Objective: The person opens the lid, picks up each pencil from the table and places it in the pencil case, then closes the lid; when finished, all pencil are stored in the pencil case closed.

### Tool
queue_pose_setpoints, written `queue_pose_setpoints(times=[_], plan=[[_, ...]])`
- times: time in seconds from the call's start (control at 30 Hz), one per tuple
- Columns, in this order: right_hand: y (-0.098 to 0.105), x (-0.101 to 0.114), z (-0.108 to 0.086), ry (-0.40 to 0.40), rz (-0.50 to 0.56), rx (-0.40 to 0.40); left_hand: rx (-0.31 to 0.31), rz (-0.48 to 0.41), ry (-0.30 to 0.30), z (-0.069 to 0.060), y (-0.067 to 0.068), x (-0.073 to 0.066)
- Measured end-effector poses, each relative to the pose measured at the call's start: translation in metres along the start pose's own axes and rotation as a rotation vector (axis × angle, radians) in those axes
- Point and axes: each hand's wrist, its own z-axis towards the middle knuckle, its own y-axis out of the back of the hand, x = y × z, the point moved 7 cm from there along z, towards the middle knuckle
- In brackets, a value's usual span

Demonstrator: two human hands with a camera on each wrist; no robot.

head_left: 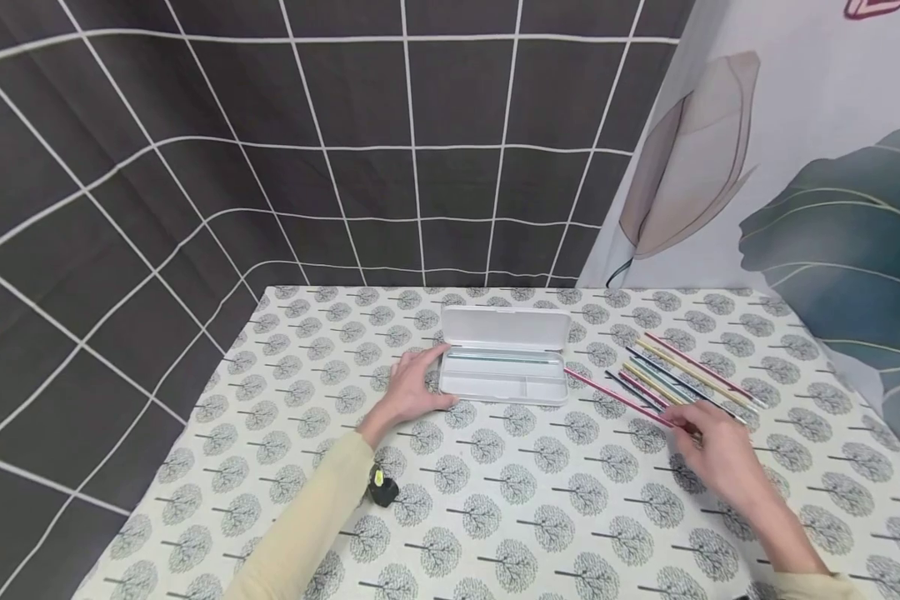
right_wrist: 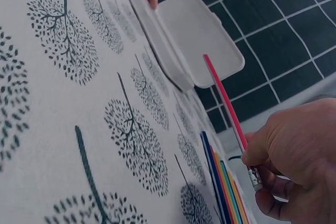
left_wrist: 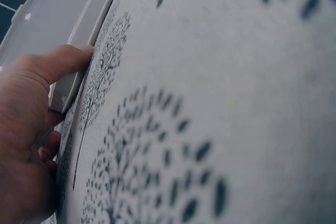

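Note:
A white pencil case (head_left: 483, 387) lies with its lid (head_left: 506, 327) raised; a pale teal pencil (head_left: 504, 359) is in its long back compartment. My left hand (head_left: 414, 390) holds the case by its left end, the thumb at the front edge in the left wrist view. My right hand (head_left: 720, 450) pinches a red pencil (right_wrist: 227, 103) near its eraser end. This pencil slants leftward, and its far tip appears close to the case's right end in the head view. Beside the right hand lie several loose pencils (head_left: 667, 379) in different colours.
The table bears a white cloth (head_left: 495, 517) printed with trees. Near the left forearm sits a small black object (head_left: 382, 487) with a yellow-green mark. Behind the table hangs a dark gridded curtain (head_left: 450, 183); a leaf-patterned one (head_left: 690, 200) hangs to the right.

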Motion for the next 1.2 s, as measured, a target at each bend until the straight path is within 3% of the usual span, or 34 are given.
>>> queue_pose_setpoints(times=[0.63,1.0,1.2], plan=[[-0.017,0.016,0.029,0.088,0.013,0.040,0.004,0.000,-0.008,-0.001,0.000,-0.002],[-0.025,0.021,0.042,0.068,0.035,0.101,0.003,-0.006,0.003,-0.001,0.001,-0.002],[-0.031,0.027,0.049,0.097,0.039,0.094,0.002,0.002,-0.010,-0.001,0.001,-0.002]])
